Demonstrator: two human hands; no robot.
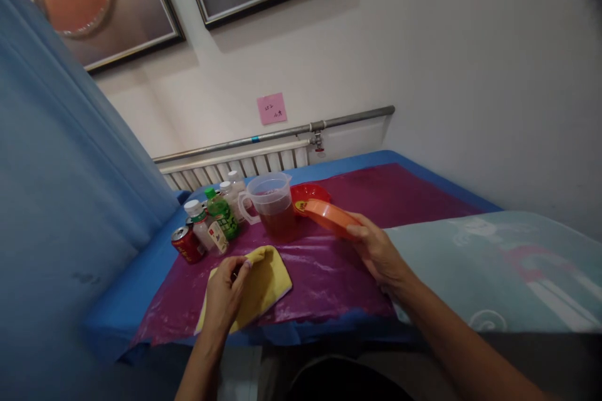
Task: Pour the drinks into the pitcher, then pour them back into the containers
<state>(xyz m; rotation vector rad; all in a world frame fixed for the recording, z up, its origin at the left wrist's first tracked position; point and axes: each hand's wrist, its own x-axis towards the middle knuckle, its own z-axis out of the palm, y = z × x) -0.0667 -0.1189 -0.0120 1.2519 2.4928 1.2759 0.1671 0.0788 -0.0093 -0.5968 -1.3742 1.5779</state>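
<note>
My right hand (376, 247) grips an orange round shallow dish (332, 218) by its near edge, tilted and held above the purple plastic sheet. Its inside cannot be made out. My left hand (228, 291) pinches the upper edge of a yellow cloth (263, 288), which lies partly raised on the sheet. Behind the hands stands a clear plastic measuring jug (270, 203) with amber-brown liquid in it. A red bowl (310, 193) sits just right of the jug, partly hidden by the orange dish.
Left of the jug stand a red can (188, 245), a white-capped bottle (207, 232), a green bottle (222, 213) and other clear bottles (230, 194). A pale green patterned cloth (489, 269) covers the right side. A radiator (244, 163) and a blue curtain (70, 156) border the table.
</note>
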